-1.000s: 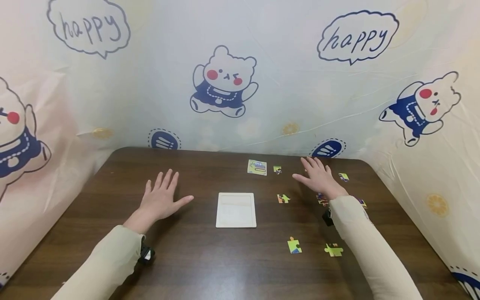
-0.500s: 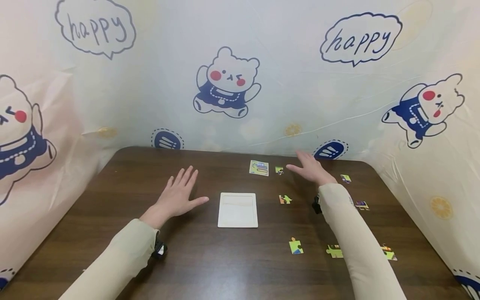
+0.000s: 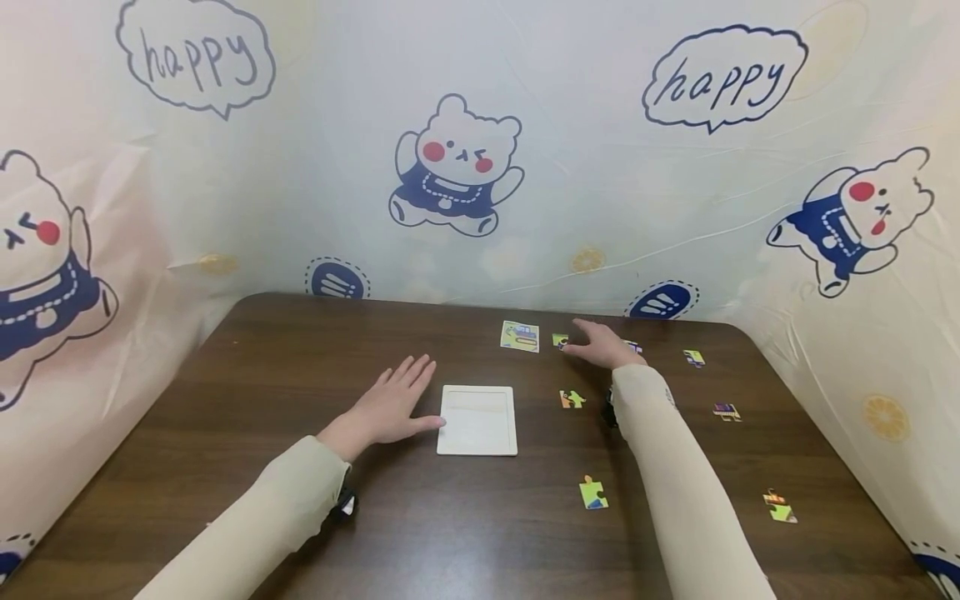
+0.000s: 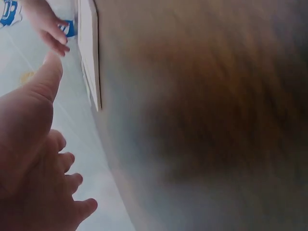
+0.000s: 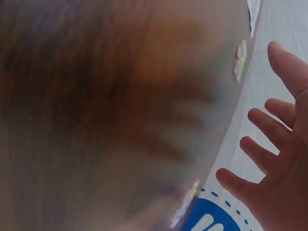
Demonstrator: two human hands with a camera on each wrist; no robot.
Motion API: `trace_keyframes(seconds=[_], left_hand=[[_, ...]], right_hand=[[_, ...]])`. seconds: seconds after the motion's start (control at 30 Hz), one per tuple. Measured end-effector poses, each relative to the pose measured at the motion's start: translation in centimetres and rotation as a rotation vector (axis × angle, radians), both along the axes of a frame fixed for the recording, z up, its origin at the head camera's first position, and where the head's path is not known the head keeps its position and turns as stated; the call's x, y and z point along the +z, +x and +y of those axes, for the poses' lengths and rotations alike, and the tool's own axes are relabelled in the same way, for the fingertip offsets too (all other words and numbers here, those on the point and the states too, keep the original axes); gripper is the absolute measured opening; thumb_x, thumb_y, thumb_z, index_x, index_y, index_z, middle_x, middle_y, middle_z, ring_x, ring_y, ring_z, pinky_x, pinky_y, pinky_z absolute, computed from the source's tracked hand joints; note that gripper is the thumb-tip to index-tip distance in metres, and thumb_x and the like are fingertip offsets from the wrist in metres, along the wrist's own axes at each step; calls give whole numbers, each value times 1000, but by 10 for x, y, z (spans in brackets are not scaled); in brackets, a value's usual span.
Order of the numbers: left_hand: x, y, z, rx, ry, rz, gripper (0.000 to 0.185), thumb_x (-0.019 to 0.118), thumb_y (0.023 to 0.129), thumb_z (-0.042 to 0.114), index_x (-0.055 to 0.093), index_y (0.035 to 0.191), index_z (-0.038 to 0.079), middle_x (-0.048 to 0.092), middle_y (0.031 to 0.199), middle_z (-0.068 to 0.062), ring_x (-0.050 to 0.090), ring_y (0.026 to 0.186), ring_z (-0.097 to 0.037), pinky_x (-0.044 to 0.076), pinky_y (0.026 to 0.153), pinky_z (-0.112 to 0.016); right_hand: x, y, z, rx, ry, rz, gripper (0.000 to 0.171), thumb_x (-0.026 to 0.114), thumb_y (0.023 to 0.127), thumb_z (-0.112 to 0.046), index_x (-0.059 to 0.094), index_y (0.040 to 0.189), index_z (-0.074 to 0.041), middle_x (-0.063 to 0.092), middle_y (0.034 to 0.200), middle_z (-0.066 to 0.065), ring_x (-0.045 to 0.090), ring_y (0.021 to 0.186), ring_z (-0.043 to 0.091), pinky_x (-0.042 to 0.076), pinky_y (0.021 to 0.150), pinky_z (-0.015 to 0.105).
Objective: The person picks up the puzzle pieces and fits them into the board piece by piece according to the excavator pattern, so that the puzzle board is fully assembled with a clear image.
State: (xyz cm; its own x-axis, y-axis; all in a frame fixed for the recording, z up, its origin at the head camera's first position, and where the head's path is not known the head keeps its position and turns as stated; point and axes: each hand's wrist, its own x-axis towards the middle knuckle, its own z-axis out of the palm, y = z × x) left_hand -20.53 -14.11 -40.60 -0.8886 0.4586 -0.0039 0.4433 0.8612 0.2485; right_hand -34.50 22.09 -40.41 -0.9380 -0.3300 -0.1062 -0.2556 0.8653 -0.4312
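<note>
My left hand (image 3: 390,404) hovers beside the white square puzzle tray (image 3: 477,421), fingers spread, its thumb tip at the tray's left edge; touching or apart I cannot tell. In the left wrist view that hand (image 4: 33,134) holds nothing. At the back right, my right hand (image 3: 602,346) reaches over the table with thumb and fingers apart. Its thumb is close to a small green puzzle piece (image 3: 559,340). Another puzzle piece (image 3: 633,346) shows partly behind this hand. The right wrist view has the right hand (image 5: 274,139) with nothing in its grasp, near a puzzle piece (image 5: 239,61).
A picture card (image 3: 520,337) lies left of the green piece. Several more pieces are scattered on the right: an orange-green piece (image 3: 572,399), a green-blue piece (image 3: 593,492), a purple piece (image 3: 727,412) and others. A printed curtain (image 3: 570,167) surrounds the brown table (image 3: 300,333).
My left hand has moved right to the tray. The right hand has shifted left towards the green piece, uncovering pieces on the right, while its forearm now hides a green piece nearer the front.
</note>
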Motion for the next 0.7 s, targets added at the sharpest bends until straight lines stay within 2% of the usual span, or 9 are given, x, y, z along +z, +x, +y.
trace_keyframes(seconds=[0.3,0.5,0.7], left_hand=[[-3,2,12,-57,-93,-128,87,57,83,56,27,144,0,20,149,-16,12,136,-35,14,105,-55],[-4,2,14,-62,-155,-137,85,57,83,55,30,143,0,24,148,-14,15,136,-33,15,106,-54],[-4,1,17,-69,-172,-119,85,59,83,55,32,141,-1,27,147,-14,17,136,-32,16,106,-52]], right_hand=[[-11,-6,-10,52,36,5,57,60,90,-25,41,135,4,41,136,21,34,127,36,27,103,48],[-12,-6,-15,39,60,38,44,60,90,-19,51,128,2,50,128,20,43,120,35,33,99,48],[-11,-6,-18,-12,100,87,35,63,88,-17,60,119,-1,55,123,18,48,115,34,37,96,48]])
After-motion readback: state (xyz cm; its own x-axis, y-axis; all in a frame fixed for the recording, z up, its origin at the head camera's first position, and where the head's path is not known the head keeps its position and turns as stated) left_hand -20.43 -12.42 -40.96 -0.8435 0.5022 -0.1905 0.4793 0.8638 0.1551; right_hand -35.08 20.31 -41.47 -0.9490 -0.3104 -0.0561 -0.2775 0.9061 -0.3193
